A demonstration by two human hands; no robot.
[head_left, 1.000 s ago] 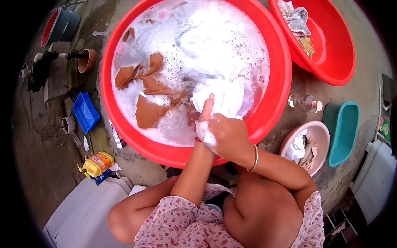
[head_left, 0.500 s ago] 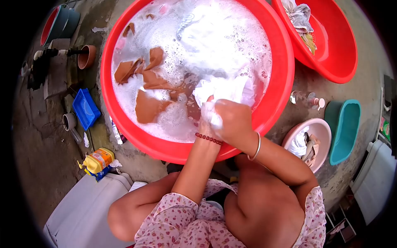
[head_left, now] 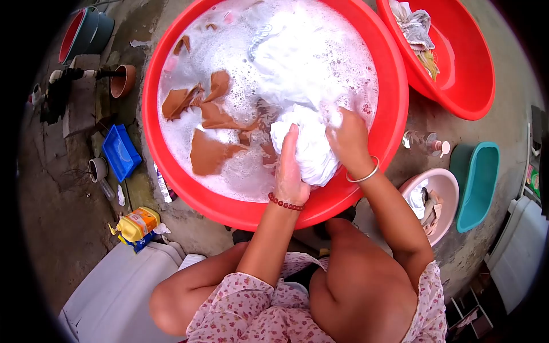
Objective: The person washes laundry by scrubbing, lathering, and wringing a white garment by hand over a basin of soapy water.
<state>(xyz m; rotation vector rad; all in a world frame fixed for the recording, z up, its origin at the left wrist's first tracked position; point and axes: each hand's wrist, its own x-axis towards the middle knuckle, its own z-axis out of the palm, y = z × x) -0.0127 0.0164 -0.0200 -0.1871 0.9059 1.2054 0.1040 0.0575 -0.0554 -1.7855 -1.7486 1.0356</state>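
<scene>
A wad of wet white cloth (head_left: 309, 146) is bunched up near the front rim of a large red basin (head_left: 157, 134) full of suds. My left hand (head_left: 290, 171), with a red bead bracelet at the wrist, cups the wad from the left, its other fingers out of sight behind the cloth. On the right side of the wad, my right hand (head_left: 350, 140), wearing a silver bangle, is closed on the cloth, its fingertips partly covered by foam. Brown cloth (head_left: 214, 151) floats at the left of the basin, and more white fabric (head_left: 303, 63) lies under foam beyond my hands.
A second red basin (head_left: 466, 63) holding some cloth stands at the upper right. Below it are a clear bottle (head_left: 426, 142), a pink basin (head_left: 449, 186) with clothes and a teal tub (head_left: 476, 188). To the left lie a blue tray (head_left: 121, 153) and a yellow jug (head_left: 137, 224).
My hands were pressed together over the white cloth; now they are apart on either side of it. The right hand has moved right and away from me, and more of the wad shows.
</scene>
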